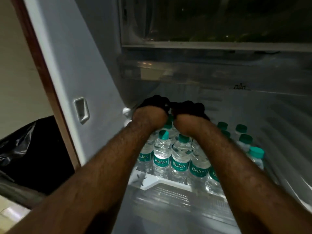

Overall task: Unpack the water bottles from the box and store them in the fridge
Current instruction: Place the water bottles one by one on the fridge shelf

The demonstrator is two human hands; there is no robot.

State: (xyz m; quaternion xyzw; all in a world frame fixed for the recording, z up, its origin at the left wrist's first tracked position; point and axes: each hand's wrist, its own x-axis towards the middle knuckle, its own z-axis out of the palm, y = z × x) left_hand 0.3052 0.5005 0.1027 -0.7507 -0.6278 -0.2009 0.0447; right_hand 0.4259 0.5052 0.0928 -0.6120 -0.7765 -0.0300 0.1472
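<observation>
Both bare forearms are reaching forward and slightly downward, converging so that the wrists are lying close side by side. The left hand (152, 103) and the right hand (189, 108) are sitting just beside each other, deep in shadow. Their fingers are appearing curled, though the darkness is hiding what, if anything, they are gripping.

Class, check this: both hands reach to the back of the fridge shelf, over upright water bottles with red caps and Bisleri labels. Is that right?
Not quite. The caps are green, not red, as the head view shows. The rest holds: the left hand and right hand reach to the back of the shelf, over upright bottles with Bisleri labels.
</observation>
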